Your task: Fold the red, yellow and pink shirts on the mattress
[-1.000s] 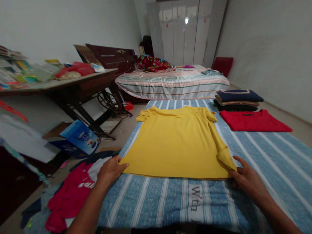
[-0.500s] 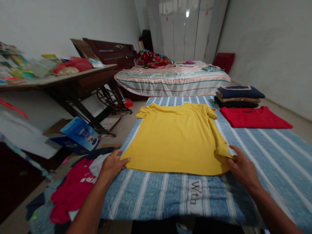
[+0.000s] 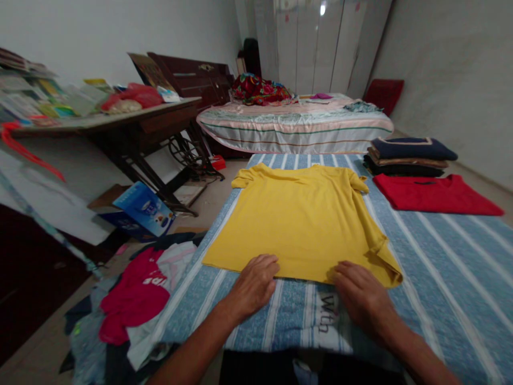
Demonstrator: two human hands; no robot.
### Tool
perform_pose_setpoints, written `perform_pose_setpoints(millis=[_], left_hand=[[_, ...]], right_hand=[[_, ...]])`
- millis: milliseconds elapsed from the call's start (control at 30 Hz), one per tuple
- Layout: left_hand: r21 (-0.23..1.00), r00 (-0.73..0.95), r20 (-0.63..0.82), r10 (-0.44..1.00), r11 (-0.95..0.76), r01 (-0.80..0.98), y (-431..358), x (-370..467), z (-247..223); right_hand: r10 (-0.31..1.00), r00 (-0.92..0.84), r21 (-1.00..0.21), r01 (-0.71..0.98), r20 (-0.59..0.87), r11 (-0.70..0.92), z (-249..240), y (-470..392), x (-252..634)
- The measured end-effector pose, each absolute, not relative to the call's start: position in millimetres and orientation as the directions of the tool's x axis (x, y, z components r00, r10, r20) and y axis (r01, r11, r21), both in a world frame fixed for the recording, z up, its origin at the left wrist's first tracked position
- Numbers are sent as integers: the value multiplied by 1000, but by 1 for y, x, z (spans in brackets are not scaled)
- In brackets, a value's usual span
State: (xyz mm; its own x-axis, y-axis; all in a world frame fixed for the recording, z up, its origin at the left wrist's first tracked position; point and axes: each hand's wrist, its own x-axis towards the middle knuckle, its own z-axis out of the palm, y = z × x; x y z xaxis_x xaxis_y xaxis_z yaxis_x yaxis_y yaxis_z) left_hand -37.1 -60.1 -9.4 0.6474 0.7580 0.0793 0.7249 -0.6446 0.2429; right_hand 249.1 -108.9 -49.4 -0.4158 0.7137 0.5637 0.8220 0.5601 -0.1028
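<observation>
Left grip [image 3: 256, 283] and right grip [image 3: 360, 297]: fingers curled at near hem of yellow shirt [image 3: 304, 219]; whether pinching, cannot tell. Shirt spread out just ahead of both, on blue-striped cloth [image 3: 444, 262]. Beyond right grip, to its right: folded red garment [image 3: 441, 198], folded stack [image 3: 409, 152] behind. Left of left grip, lower: heaped clothes [image 3: 132, 305]. Far ahead: bed [image 3: 296, 139], pale wardrobe [image 3: 308, 53].

We read "With" on the striped sheet [image 3: 441, 262]. Lettering on the pink garment [image 3: 134, 299] and blue box [image 3: 144, 207] looks too blurred to us.
</observation>
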Motion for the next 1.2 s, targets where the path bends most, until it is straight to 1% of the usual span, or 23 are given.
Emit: perform_pose_setpoints(millis=[33,100,233,400,500,700,800,933,1067,1133,1200], left_hand=[[239,646,77,760,-643,728,-57,-37,-11],[251,644,84,761,-641,725,-51,-38,-14],[334,617,123,778,-618,712,-42,-41,-16],[425,582,103,807,-565,707,-34,-39,-12],[436,566,81,820,-540,720,-31,-38,-12],[420,576,87,813,-554,718,-31,-42,-17],[432,583,83,808,-556,710,-32,-43,-17],[439,591,79,803,-560,702,-32,-44,-16],[449,587,93,804,-560,696,-30,-45,-16],[453,576,98,811,-552,700,-30,-44,-16],[457,565,94,820,-540,707,-29,-43,-15]], right_hand=[[674,-476,-91,776,565,624,-50,-109,239],[654,-532,-79,741,538,667,-49,-106,224],[707,-541,-81,766,455,638,-44,-95,213],[744,-504,-100,796,438,598,-44,-87,213],[765,-479,-102,816,432,569,-46,-84,213],[756,-490,-112,803,435,585,-46,-82,210],[746,-476,-149,788,466,597,-48,-82,211],[759,-384,-243,787,526,567,-55,-78,214],[791,-328,-350,763,516,544,-61,-73,217],[795,-311,-370,757,521,539,-63,-72,217],[780,-322,-363,747,536,557,-63,-74,214]])
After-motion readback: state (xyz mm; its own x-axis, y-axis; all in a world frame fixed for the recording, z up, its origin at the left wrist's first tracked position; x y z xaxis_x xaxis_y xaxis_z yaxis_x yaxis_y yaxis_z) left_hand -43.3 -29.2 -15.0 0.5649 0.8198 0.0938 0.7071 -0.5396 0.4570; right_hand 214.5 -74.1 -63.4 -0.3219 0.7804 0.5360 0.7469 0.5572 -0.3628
